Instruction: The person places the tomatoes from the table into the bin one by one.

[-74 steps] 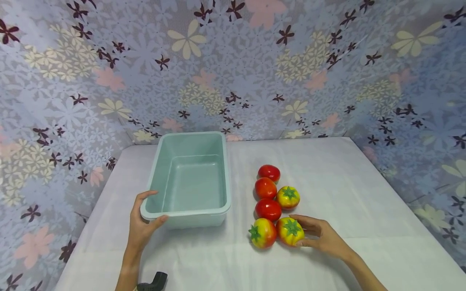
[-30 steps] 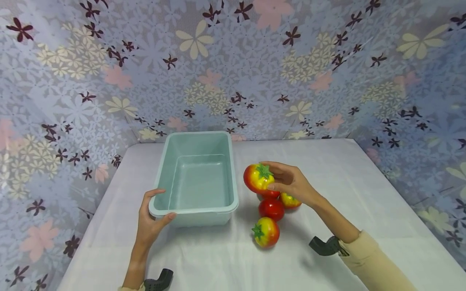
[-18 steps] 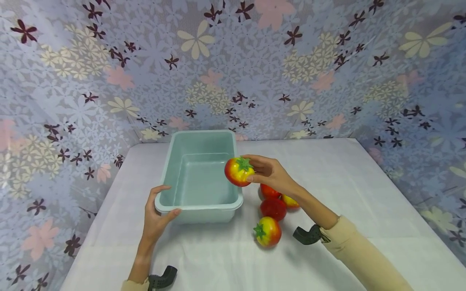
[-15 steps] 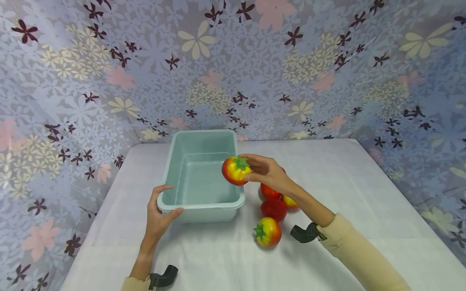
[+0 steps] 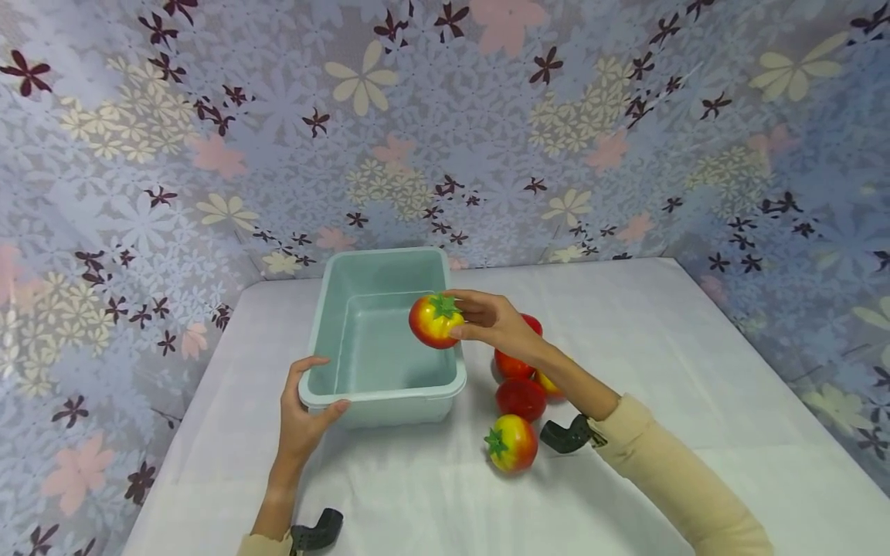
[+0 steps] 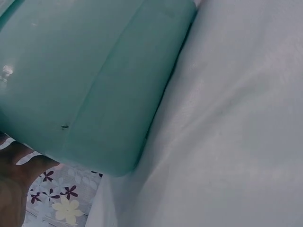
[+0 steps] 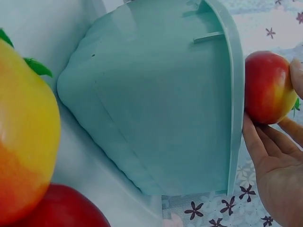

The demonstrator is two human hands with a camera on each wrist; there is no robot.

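Observation:
My left hand [image 5: 299, 423] grips the near left corner of a pale green plastic bin [image 5: 389, 409], thumb over the front rim and a finger over the left rim. The left wrist view shows the bin's outer wall [image 6: 94, 85] and part of that hand. A red-and-yellow tomato [image 5: 429, 324] with a green star-shaped leaf is pinched in my right hand [image 5: 497, 320], held above the bin's right side. In the right wrist view this tomato [image 7: 265, 87] appears just beyond the bin's rim. The visible bin floor is bare.
Right of the bin lie more tomatoes: a yellow-red one [image 5: 514, 444] nearest, a red one [image 5: 521, 398] behind it, and others partly covered by the right forearm. A white cloth [image 5: 417, 494] covers the table; flowered fabric [image 5: 445, 116] stands behind.
My right hand has picked up the tomato from the near end of the group and carried it left and away, over the bin. The bin has shifted slightly right with my left hand on it.

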